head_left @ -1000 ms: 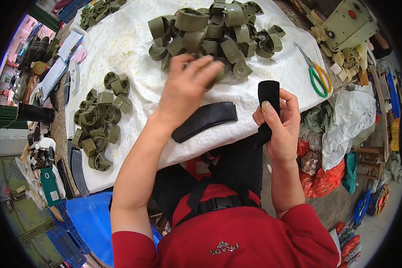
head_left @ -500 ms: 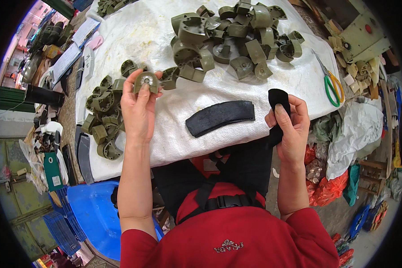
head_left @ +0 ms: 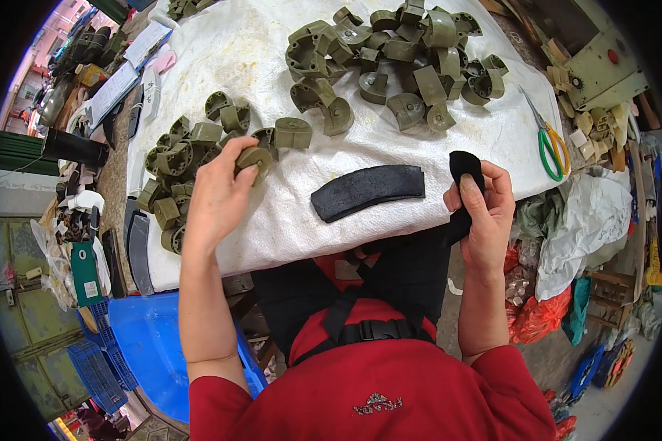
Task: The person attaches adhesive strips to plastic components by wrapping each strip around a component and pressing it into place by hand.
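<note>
My left hand (head_left: 223,189) is at the left pile, its thumb and fingers closed around an olive-green U-shaped plastic piece (head_left: 254,163). Similar olive pieces (head_left: 176,160) are heaped beside and beyond it, and one rounded piece (head_left: 293,133) lies just to its right. In my right hand (head_left: 487,209), a folded strip of black cloth (head_left: 465,166) is pinched between thumb and fingers, over the table's front edge. Between the two hands, a curved black pad (head_left: 368,192) lies on the white sheet (head_left: 287,220).
A larger heap of olive pieces (head_left: 397,51) covers the far middle. Scissors with green and orange handles (head_left: 550,151) lie at the right edge. Below the table's left side is a blue tub (head_left: 151,345). Plastic bags (head_left: 581,228) crowd the right, and a dark curved strip (head_left: 137,253) lies at left.
My left hand has moved left and down onto the left pile with the olive piece, which was held up with its round face showing. My right hand stays nearly still with the black cloth.
</note>
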`<action>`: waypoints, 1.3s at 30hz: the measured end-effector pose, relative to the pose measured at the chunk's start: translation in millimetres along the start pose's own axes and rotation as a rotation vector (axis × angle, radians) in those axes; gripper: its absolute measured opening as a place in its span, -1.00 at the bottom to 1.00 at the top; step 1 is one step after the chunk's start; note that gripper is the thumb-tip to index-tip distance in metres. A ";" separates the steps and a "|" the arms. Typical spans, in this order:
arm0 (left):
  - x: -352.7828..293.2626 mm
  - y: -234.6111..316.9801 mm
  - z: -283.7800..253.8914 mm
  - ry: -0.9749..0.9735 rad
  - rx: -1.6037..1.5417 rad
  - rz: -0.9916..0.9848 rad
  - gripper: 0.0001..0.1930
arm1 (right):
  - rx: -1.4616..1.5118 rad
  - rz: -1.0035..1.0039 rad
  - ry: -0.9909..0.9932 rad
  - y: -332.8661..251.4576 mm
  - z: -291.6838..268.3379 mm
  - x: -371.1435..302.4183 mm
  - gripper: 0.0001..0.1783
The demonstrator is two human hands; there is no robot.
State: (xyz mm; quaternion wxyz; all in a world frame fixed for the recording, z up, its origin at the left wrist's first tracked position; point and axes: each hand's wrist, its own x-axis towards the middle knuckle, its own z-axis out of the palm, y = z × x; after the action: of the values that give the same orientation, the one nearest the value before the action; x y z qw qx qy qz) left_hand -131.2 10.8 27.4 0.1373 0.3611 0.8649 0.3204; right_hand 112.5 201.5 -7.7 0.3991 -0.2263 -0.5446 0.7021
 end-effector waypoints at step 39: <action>22.3 3.2 17.3 0.199 -0.168 0.255 -0.61 | -0.094 0.026 -0.035 -0.4 12.1 -7.6 -0.78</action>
State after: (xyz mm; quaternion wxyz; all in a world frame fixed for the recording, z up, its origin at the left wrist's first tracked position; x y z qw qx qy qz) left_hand -137.0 36.3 16.3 0.0388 0.4215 0.7917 0.4404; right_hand 108.0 188.4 -4.5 0.3692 -0.2393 -0.5811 0.6846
